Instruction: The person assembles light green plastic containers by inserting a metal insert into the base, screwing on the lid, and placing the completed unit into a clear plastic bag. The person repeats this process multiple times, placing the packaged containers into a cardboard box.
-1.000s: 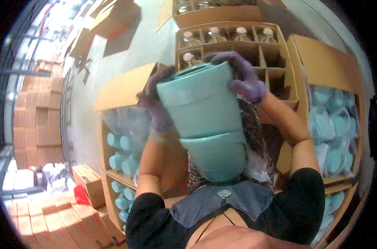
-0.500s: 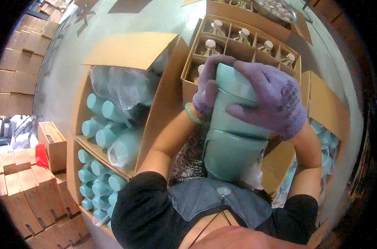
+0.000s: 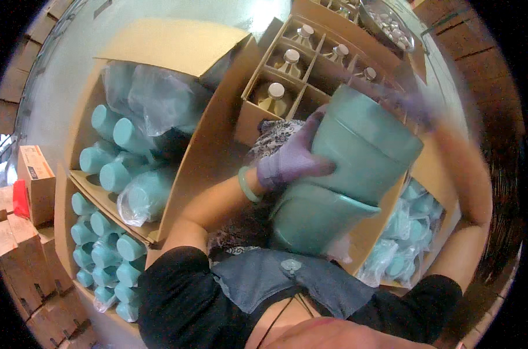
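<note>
Purple-gloved left hand curled in a grip, right hand raised and blurred, both arms bent.

The left forearm slants up and to the right from a bent elbow, bare as far as the wrist, which lies nearly in line with it. The left thumb points to the right, while the fingers reach upward, apart from it. The right forearm rises steeply and leans inward from a sharply bent elbow, putting the right hand higher than the left. Its gloved fingers extend to the left, too smeared to tell how far they curl. Black short sleeves cover both upper arms.
</note>
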